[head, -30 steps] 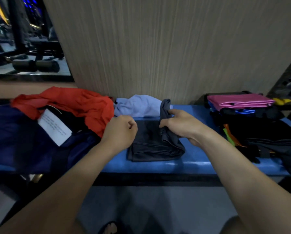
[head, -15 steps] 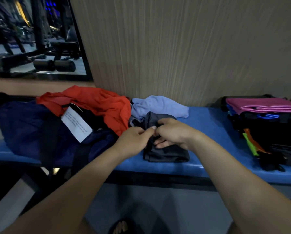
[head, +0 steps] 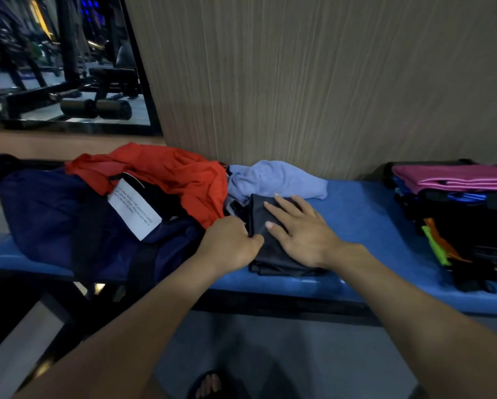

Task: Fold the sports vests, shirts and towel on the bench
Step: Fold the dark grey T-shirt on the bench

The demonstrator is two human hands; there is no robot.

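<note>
A dark grey folded garment [head: 273, 256] lies on the blue bench [head: 368, 223] in the middle. My right hand [head: 302, 230] presses flat on top of it with straight spread fingers. My left hand [head: 230, 243] is curled at the garment's left edge and pinches it. Behind lies a crumpled light blue towel [head: 276, 180]. To the left sit a rumpled red shirt [head: 169, 174] and navy clothes [head: 48, 214] with a white label [head: 133, 213].
A stack of folded clothes [head: 457, 203], pink on top, stands at the bench's right end. A wood-grain wall [head: 313, 82] rises right behind the bench. Gym equipment [head: 94, 108] shows at the far left. My foot [head: 210, 385] is on the floor below.
The raised flap of the grey garment has been laid down to the left. My right hand let go of it and now lies flat on top; my left hand stays at the left edge.
</note>
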